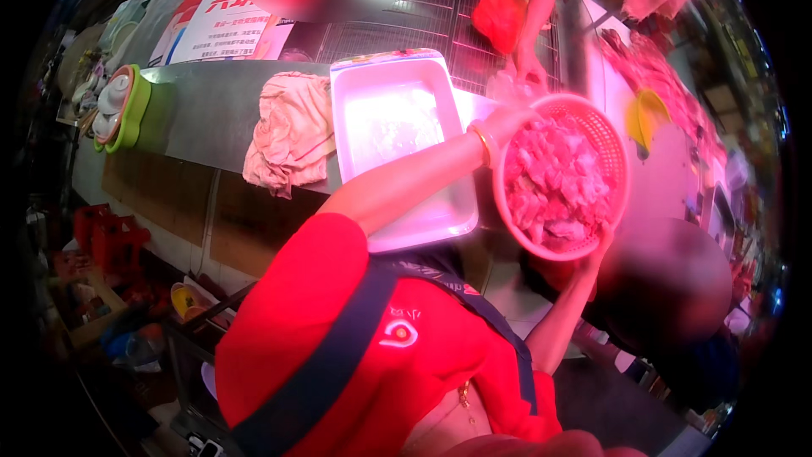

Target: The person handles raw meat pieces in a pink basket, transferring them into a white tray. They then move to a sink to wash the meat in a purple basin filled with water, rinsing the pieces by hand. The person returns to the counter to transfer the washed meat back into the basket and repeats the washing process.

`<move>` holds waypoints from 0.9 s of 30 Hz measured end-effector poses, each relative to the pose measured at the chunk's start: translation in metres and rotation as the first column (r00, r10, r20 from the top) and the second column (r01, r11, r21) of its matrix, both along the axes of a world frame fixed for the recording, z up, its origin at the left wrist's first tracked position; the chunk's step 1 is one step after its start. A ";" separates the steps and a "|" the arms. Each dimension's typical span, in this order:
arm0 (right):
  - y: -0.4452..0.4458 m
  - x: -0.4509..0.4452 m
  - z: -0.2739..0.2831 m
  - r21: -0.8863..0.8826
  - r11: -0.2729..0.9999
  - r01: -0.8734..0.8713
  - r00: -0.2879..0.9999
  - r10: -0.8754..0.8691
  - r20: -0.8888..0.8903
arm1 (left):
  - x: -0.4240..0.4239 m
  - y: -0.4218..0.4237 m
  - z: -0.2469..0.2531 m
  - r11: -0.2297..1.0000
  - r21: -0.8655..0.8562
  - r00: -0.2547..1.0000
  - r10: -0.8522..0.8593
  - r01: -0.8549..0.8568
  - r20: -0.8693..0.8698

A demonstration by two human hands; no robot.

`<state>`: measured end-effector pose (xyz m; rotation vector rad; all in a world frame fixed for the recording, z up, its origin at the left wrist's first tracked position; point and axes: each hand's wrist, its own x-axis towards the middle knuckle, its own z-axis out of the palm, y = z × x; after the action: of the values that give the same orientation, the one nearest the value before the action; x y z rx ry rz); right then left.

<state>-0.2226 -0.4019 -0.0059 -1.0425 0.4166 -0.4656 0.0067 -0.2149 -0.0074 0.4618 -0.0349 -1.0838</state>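
A pink perforated plastic basket (620, 181) holds a heap of raw meat pieces (558, 178). My left hand (510, 122), with a gold-coloured bangle at its wrist, grips the basket's rim at the upper left; its fingertips are partly hidden. From the lower right, my right hand (599, 246) holds the basket's side and rim. The basket is tilted towards me, so its contents show. Under my left forearm stands a shallow white tray (396, 120) with small wet bits on its bottom. Just beyond the basket, another person's hand (531, 73) touches a clear plastic bag (504, 86).
A crumpled cloth (288, 130) lies left of the tray on the metal counter (196, 98). A green container (136, 108) with white crockery stands farther left. A red plastic bag (501, 19) hangs by the other person's arm. Meat cuts (660, 76) and a yellow object (647, 117) lie at right.
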 end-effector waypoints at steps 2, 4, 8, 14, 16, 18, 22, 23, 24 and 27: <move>0.020 0.006 0.034 -0.172 0.984 0.040 0.996 -0.053 -0.070 | -0.001 0.013 0.011 0.999 -0.036 0.997 0.040 -0.038 0.059; 0.052 0.021 0.071 0.089 0.994 -0.062 0.997 0.066 -0.043 | -0.003 0.043 0.035 0.995 -0.078 0.988 0.079 -0.069 0.133; 0.102 0.029 0.148 0.249 0.955 -0.158 0.985 0.172 -0.034 | -0.031 0.119 0.152 0.995 -0.060 0.997 0.076 -0.074 0.024; 0.127 0.073 0.095 0.043 0.977 -0.209 0.976 0.211 -0.050 | -0.033 0.226 0.157 0.993 -0.066 0.995 0.097 -0.097 -0.002; 0.163 0.088 0.087 -0.187 0.966 -0.181 0.979 0.159 -0.126 | -0.035 0.253 0.142 0.942 0.128 0.951 0.305 -0.310 0.053; 0.190 0.101 0.092 -0.240 0.909 -0.340 0.931 0.289 -0.224 | -0.036 0.277 0.128 0.892 0.186 0.910 0.393 -0.412 0.134; 0.196 0.101 0.033 -0.251 0.909 -0.333 0.939 0.295 -0.176 | -0.041 0.280 0.095 0.876 0.222 0.904 0.408 -0.427 0.130; 0.193 0.099 0.022 -0.268 0.908 -0.321 0.941 0.274 -0.199 | -0.042 0.278 0.083 0.884 0.221 0.911 0.400 -0.412 0.098; 0.192 0.096 0.015 -0.256 0.912 -0.320 0.939 0.271 -0.210 | -0.042 0.277 0.070 0.889 0.228 0.917 0.393 -0.396 0.060; 0.199 0.099 0.000 -0.277 0.889 -0.365 0.912 0.280 -0.300 | -0.041 0.287 0.047 0.874 0.253 0.901 0.433 -0.415 -0.019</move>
<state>-0.1234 -0.2027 -0.0057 -1.4769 0.3857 -0.0963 -0.0340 0.0725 0.0392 0.6161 0.2603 -0.6690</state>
